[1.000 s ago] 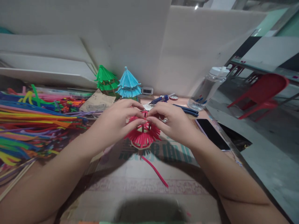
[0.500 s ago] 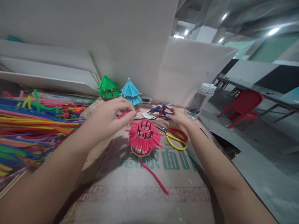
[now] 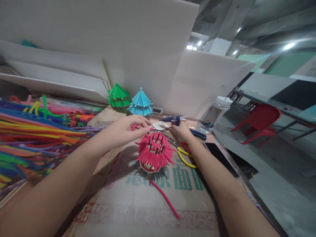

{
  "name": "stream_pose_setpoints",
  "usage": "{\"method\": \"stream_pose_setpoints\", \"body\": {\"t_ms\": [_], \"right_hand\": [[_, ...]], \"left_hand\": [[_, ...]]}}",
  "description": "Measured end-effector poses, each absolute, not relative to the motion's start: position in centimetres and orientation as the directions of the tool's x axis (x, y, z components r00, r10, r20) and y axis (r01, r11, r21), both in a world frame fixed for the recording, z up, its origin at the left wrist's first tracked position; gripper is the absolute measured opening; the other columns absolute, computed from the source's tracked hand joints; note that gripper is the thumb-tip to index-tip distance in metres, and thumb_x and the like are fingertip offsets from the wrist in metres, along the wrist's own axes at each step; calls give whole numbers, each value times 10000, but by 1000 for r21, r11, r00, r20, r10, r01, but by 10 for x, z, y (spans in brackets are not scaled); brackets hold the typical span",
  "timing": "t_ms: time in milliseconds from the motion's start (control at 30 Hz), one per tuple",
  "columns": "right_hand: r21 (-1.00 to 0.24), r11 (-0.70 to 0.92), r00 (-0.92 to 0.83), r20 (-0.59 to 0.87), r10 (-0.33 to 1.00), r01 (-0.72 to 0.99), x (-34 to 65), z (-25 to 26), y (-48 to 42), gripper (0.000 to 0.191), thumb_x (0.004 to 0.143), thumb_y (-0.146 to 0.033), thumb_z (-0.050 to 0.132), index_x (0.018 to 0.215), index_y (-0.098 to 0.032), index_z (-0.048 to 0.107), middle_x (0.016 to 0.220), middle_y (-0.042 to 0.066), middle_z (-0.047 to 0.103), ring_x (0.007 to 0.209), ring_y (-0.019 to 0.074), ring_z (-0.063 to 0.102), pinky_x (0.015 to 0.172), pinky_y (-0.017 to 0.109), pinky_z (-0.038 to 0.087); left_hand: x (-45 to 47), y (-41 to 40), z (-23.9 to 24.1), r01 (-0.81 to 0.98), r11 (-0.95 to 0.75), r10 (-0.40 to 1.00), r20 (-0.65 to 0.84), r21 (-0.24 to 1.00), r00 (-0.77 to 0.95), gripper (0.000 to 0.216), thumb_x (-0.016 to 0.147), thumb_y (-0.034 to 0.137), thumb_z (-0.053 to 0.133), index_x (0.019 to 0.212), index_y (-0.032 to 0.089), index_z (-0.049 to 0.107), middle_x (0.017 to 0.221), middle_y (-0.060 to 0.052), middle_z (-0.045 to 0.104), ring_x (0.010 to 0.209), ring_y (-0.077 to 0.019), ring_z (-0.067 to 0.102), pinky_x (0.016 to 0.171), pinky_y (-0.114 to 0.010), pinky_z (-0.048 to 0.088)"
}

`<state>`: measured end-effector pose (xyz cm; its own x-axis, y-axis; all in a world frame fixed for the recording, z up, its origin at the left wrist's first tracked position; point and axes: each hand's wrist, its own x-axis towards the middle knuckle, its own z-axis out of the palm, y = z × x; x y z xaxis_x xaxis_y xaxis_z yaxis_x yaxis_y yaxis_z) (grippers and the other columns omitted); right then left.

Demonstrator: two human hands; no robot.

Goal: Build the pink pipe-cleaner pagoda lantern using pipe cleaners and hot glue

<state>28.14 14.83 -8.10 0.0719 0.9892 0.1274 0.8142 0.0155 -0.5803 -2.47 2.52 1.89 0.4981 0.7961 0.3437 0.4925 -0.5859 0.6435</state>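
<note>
A pink pipe-cleaner model (image 3: pixel 155 151) with a fringed rim stands on the cardboard sheet (image 3: pixel 148 197). My left hand (image 3: pixel 125 130) hovers just left of it and pinches a short pink pipe-cleaner piece (image 3: pixel 134 127) between thumb and fingers. My right hand (image 3: pixel 181 130) reaches behind the model and is closed round the blue glue gun (image 3: pixel 174 119), lifted off the table. A loose pink pipe cleaner (image 3: pixel 165 199) lies in front of the model.
A big pile of coloured pipe cleaners (image 3: pixel 34 131) fills the left. Green (image 3: pixel 118 96) and blue (image 3: pixel 140 102) finished models stand at the back by white boards. Red-and-yellow scissors (image 3: pixel 184 153), a phone (image 3: pixel 217 153) and a water bottle (image 3: pixel 214 110) lie right; beyond is a red chair (image 3: pixel 259 121).
Both hands left the pink model. My left hand drew back left with a short pink piece; my right hand reached to the back, took the glue gun and lifted it.
</note>
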Motion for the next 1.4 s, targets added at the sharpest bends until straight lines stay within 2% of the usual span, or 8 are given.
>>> {"method": "stream_pose_setpoints", "body": {"t_ms": [167,267,400,600,733,900,1133,1400], "right_hand": [[-721,123,35,200,979,682,280,-52,113,280,921,-398,645,1023,-149,722,1056,102,751,1012,250,701,896,393,558],[-793,237,-52,252,966,561,280,-30,82,318,938,-438,558,1082,-206,723,1140,79,762,975,222,738,875,351,565],[-813,380,-179,335,925,442,286,-7,39,292,885,-427,654,1089,-235,736,1145,79,760,1031,256,727,827,352,577],[-797,458,-427,282,859,395,301,-4,4,197,875,-396,705,903,-205,746,853,51,748,694,186,685,633,300,553],[-810,435,-360,299,884,393,300,-9,-6,366,794,-566,761,783,-204,713,704,24,675,589,160,594,537,289,489],[-770,482,-380,333,863,418,287,-6,-11,536,718,-738,725,677,-211,633,629,1,570,573,150,522,513,280,437],[-769,478,-359,342,869,425,274,1,-15,575,682,-742,753,908,-231,616,768,2,615,651,156,582,581,268,477],[-725,517,-364,379,851,455,272,-1,-17,554,715,-728,740,957,-237,659,842,29,685,715,176,634,643,282,517]], "left_hand": [[-27,28,19,518,-620,776,361,589,518,348,940,489,551,811,215,722,1142,-12,747,1027,-208,681,899,-314,513],[-27,29,18,515,-622,773,359,590,523,347,944,477,542,811,209,719,1133,-16,749,1012,-207,684,880,-310,514],[-26,27,17,539,-562,817,322,627,478,307,925,465,561,840,217,721,1063,-4,762,1008,-210,680,861,-306,505],[-16,24,13,472,-466,855,244,748,458,373,926,528,528,899,205,712,933,-16,745,894,-205,677,750,-287,508],[-11,24,8,435,-469,846,251,768,470,336,913,490,548,936,197,712,1056,-38,735,952,-210,669,776,-292,519],[-7,26,5,442,-465,843,232,767,485,331,903,477,543,798,189,666,1051,-41,731,926,-210,671,790,-309,524],[-7,26,6,449,-480,827,219,754,517,311,910,464,547,817,194,671,1039,-35,736,956,-218,672,817,-313,513],[-7,24,7,461,-471,828,196,753,526,320,905,476,528,839,199,674,977,-33,730,878,-204,663,756,-300,503]]}}
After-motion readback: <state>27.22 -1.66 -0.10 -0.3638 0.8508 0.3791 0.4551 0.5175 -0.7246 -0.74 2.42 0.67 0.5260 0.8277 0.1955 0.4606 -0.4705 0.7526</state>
